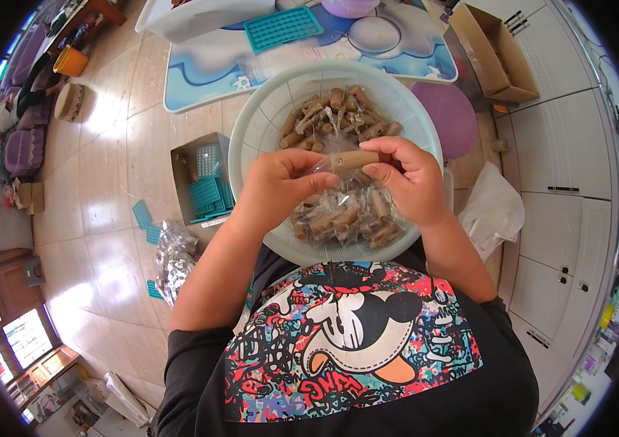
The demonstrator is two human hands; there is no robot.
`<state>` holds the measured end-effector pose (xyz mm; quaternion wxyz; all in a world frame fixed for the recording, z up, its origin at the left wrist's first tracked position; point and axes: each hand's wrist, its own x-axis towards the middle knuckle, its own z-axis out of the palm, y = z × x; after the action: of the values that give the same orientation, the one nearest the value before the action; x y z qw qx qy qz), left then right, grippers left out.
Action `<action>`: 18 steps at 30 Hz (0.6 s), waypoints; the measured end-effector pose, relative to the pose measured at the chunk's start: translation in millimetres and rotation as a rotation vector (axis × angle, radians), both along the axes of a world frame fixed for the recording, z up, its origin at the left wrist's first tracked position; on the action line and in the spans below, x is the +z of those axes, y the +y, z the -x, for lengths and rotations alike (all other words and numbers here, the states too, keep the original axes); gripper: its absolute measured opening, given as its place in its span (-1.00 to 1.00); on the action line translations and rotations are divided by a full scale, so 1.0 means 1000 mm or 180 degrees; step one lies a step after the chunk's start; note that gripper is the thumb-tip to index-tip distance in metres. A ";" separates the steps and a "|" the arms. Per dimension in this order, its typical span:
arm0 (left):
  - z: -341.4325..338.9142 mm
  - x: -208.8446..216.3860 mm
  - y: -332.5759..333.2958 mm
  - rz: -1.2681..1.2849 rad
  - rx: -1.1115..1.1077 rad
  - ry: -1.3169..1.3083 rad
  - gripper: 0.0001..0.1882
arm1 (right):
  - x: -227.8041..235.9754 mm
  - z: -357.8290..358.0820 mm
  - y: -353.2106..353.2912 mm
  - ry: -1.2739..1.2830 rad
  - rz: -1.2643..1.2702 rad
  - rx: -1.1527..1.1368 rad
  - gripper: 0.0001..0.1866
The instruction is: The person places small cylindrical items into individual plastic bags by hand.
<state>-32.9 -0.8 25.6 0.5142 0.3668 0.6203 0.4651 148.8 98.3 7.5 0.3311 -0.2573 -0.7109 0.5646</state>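
Between my hands, over a large pale green mesh basket [246, 186], lies a brown cylindrical piece [353, 160] with a small hole in its side, held roughly level. My left hand [285, 180] pinches a clear plastic bag [316, 167] at the left end of the piece. At the other end, the thumb and fingers of my right hand [410, 178] grip the brown piece. Below them the basket holds a heap of similar brown pieces [342, 218], wrapped in clear plastic. More brown pieces [338, 113] fill its far part; how many are wrapped I cannot tell.
Beyond the basket stands a blue-and-white patterned table [204, 73] bearing a teal tray [282, 29]. A cardboard box [185, 171] with teal trays sits on the floor at left, near a clear bag [176, 255]. At right are a purple stool [451, 120] and a white bag [493, 207].
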 end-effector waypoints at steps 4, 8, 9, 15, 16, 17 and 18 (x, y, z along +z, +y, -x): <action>-0.002 -0.008 -0.002 0.0185 -0.0265 -0.0442 -0.68 | 0.006 -0.003 0.002 -0.0089 0.0644 0.0385 -0.74; -0.004 -0.010 -0.004 0.0292 -0.0283 -0.0814 -0.67 | 0.009 -0.007 0.006 -0.0277 0.0431 0.0618 -0.77; -0.004 -0.012 -0.006 0.0351 -0.0359 -0.0950 -0.67 | 0.009 -0.007 0.007 -0.0277 0.0434 0.0624 -0.77; -0.009 -0.013 -0.007 0.0443 -0.0506 -0.1336 -0.69 | 0.012 0.002 0.001 -0.0658 0.0303 0.1184 -0.79; -0.010 -0.015 -0.007 0.0454 -0.0408 -0.1425 -0.69 | 0.013 0.003 -0.001 -0.0857 0.0388 0.0804 -0.81; -0.010 -0.016 -0.008 0.0457 -0.0400 -0.1426 -0.69 | 0.014 0.003 -0.001 -0.1055 0.0472 0.0424 -0.82; -0.010 -0.017 -0.008 0.0462 -0.0386 -0.1488 -0.68 | 0.012 0.003 -0.002 -0.1055 0.0477 0.0426 -0.82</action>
<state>-23.1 -9.2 8.6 0.6957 0.2480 0.4931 0.4597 145.9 95.9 19.9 0.1511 -0.3228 -0.7272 0.5866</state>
